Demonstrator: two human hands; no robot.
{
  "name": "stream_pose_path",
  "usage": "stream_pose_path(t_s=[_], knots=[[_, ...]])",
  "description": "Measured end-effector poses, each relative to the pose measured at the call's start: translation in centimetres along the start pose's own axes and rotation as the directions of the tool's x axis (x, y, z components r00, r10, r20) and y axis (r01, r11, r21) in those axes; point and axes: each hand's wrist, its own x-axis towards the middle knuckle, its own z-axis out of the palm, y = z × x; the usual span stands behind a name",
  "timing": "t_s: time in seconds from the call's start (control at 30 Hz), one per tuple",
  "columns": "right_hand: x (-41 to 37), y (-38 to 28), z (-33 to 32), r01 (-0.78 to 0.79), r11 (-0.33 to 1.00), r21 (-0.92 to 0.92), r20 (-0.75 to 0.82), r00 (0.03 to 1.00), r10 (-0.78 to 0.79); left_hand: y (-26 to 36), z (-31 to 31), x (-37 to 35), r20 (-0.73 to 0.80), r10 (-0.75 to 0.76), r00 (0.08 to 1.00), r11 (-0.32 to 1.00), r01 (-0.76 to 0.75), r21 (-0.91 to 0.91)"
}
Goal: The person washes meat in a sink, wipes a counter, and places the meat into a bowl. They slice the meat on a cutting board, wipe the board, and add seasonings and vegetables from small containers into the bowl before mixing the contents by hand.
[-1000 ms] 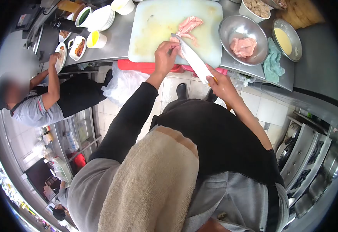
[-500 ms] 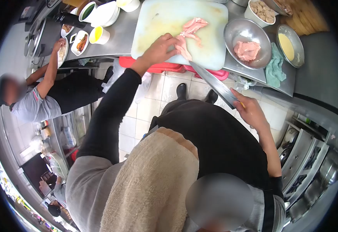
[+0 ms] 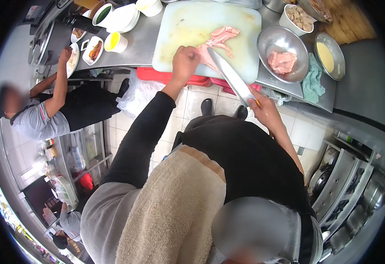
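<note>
A large knife is in my right hand, which is wrapped round its handle. Its blade slants up and left over the white cutting board, with the tip at a piece of raw chicken. My left hand pinches the left side of that piece near the board's front edge. Further up the board lie more pale pink strips of the meat, close to the blade tip.
Right of the board stands a metal bowl with raw meat inside. Beyond it are a green cloth, a bowl of yellow batter and a white tub. A co-worker reaches over plates at the left.
My left hand has moved down and left with the chicken's edge, which is spread wider. The knife has moved up and left, its blade now overlapping the meat.
</note>
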Motion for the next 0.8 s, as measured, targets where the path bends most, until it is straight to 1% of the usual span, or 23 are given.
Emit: stream_pose_path(t_s=[0.03, 0.07, 0.1, 0.13, 0.17, 0.2, 0.23, 0.27, 0.3, 0.33, 0.37, 0.4, 0.43, 0.47, 0.5, 0.53, 0.57, 0.6, 0.63, 0.67, 0.7, 0.73, 0.8], knots=[[0.1, 0.2, -0.2, 0.005, 1.0, -0.004, 0.001, 1.0, -0.005, 0.5, -0.3, 0.3, -0.006, -0.001, 1.0, 1.0, 0.001, -0.001], [-0.2, 0.5, -0.4, -0.001, 1.0, 0.01, 0.001, 1.0, 0.001, 1.3, -0.8, 0.4, -0.086, 0.314, 0.945, 0.943, -0.3, 0.147], [-0.5, 0.7, -0.3, -0.011, 1.0, 0.027, 0.002, 1.0, 0.011, 1.7, -1.1, 0.2, -0.108, 0.603, 0.79, 0.776, -0.551, 0.306], [-0.8, 0.9, -0.1, -0.017, 0.999, 0.029, 0.006, 1.0, 0.017, 0.4, -0.7, -0.2, -0.103, 0.6, 0.793, 0.778, -0.55, 0.303], [-1.3, 0.8, -0.2, -0.039, 0.999, 0.021, 0.015, 0.999, 0.039, -1.9, 0.1, -0.9, -0.027, 0.559, 0.829, 0.813, -0.54, 0.218], [-1.1, 0.7, -0.6, -0.05, 0.999, 0.01, 0.014, 0.999, 0.05, -2.7, 0.3, -0.8, 0.043, 0.527, 0.849, 0.838, -0.527, 0.138], [-1.2, 1.3, -0.6, -0.069, 0.998, 0.01, 0.005, 0.998, 0.069, -3.5, 0.5, 0.2, 0.031, 0.541, 0.841, 0.83, -0.539, 0.14], [-1.5, 1.0, -1.0, -0.069, 0.998, 0.007, 0.003, 0.998, 0.069, -3.7, 0.3, 0.0, 0.053, 0.529, 0.847, 0.834, -0.53, 0.154], [-2.4, 0.7, -1.2, -0.11, 0.991, 0.082, 0.03, 0.994, 0.108, -3.9, 0.1, -1.3, 0.083, 0.5, 0.862, 0.846, -0.507, 0.166], [-2.6, 0.3, -1.6, -0.136, 0.979, 0.154, 0.044, 0.99, 0.131, -3.9, 0.0, -1.7, 0.076, 0.5, 0.862, 0.846, -0.506, 0.168], [-3.0, 0.5, -1.6, -0.172, 0.96, 0.219, 0.031, 0.985, 0.169, -3.1, -0.3, -1.8, 0.06, 0.462, 0.885, 0.861, -0.464, 0.209], [-3.7, 0.3, -1.8, -0.172, 0.961, 0.217, 0.025, 0.985, 0.171, -2.3, -0.4, -2.3, 0.051, 0.418, 0.907, 0.876, -0.417, 0.242], [-4.0, 0.0, -2.2, -0.204, 0.941, 0.269, 0.008, 0.978, 0.21, -1.4, -0.3, -1.9, 0.047, 0.431, 0.901, 0.871, -0.429, 0.237], [-4.1, -0.2, -2.5, -0.235, 0.917, 0.322, -0.007, 0.968, 0.251, -0.6, 0.1, -1.5, 0.103, 0.458, 0.883, 0.855, -0.469, 0.221], [-4.2, 0.0, -2.6, -0.238, 0.92, 0.312, 0.0, 0.968, 0.25, 0.0, 0.3, -2.2, 0.165, 0.472, 0.866, 0.844, -0.498, 0.199], [-5.1, 0.3, -2.4, -0.251, 0.918, 0.307, 0.004, 0.965, 0.262, 0.0, 0.4, -3.7, 0.169, 0.466, 0.868, 0.85, -0.493, 0.188], [-5.3, 0.5, -2.2, -0.243, 0.912, 0.33, 0.002, 0.967, 0.256, -0.3, 0.7, -4.3, 0.217, 0.425, 0.879, 0.86, -0.467, 0.207], [-4.7, 0.1, -2.6, -0.214, 0.909, 0.356, -0.021, 0.971, 0.237, -0.2, 0.7, -3.3, 0.253, 0.401, 0.881, 0.858, -0.457, 0.232], [-4.9, -0.3, -2.7, -0.227, 0.905, 0.359, -0.012, 0.969, 0.247, -0.1, 0.6, -3.5, 0.28, 0.367, 0.887, 0.861, -0.437, 0.258], [-6.2, -0.1, -2.4, -0.23, 0.905, 0.357, -0.013, 0.968, 0.251, -0.1, 0.3, -5.4, 0.28, 0.367, 0.887, 0.863, -0.437, 0.253], [-6.2, 0.2, -2.3, -0.212, 0.911, 0.354, -0.04, 0.97, 0.241, 0.0, 0.2, -5.4, 0.259, 0.375, 0.89, 0.855, -0.44, 0.273], [-5.8, 0.5, -2.6, -0.189, 0.916, 0.354, -0.075, 0.971, 0.229, 0.0, 0.3, -4.0, 0.236, 0.392, 0.889, 0.844, -0.45, 0.292], [-6.8, -0.1, -3.5, -0.192, 0.9, 0.392, -0.094, 0.965, 0.247, 0.7, 0.4, -1.7, 0.247, 0.425, 0.871, 0.825, -0.485, 0.291]])
